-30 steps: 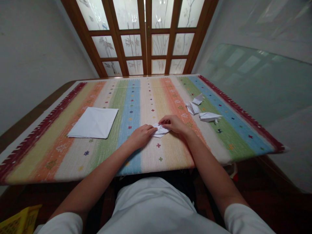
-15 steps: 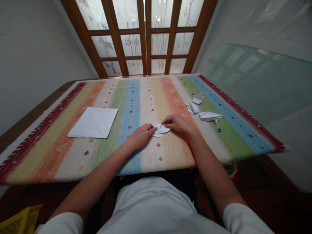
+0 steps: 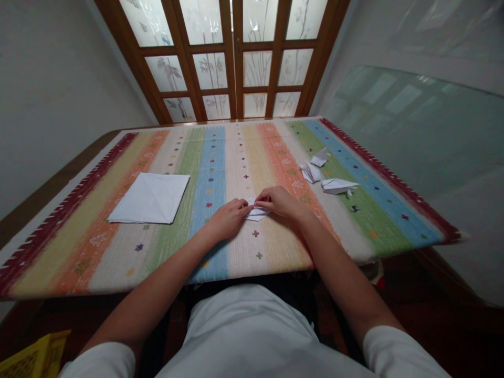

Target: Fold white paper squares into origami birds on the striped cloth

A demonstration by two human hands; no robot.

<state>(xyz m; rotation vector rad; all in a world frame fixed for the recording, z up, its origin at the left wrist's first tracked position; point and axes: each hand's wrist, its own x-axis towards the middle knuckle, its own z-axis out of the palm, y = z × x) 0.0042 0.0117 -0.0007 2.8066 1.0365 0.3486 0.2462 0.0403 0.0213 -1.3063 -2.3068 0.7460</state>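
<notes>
A small folded piece of white paper [image 3: 257, 213] lies on the striped cloth between my two hands. My left hand [image 3: 227, 219] presses its left end with the fingertips. My right hand [image 3: 277, 203] pinches its right end, with the fingers curled over the paper and hiding part of it. A larger folded white paper square [image 3: 149, 198] lies flat to the left of my left hand. Beyond my right hand are several folded paper pieces, including a paper bird shape [image 3: 337, 186] and two crumpled-looking folds [image 3: 311, 172] [image 3: 319, 157].
A woven cloth with coloured stripes [image 3: 275, 252] covers the table, and its near edge runs just in front of my body. Wooden doors with frosted panels [image 3: 236, 63] stand beyond it. A glass pane [image 3: 409, 126] stands at the right, and a yellow crate [image 3: 35, 365] sits low at the left.
My right hand has shifted left, closer to my left hand. The small paper now looks narrower and more tightly folded between them.
</notes>
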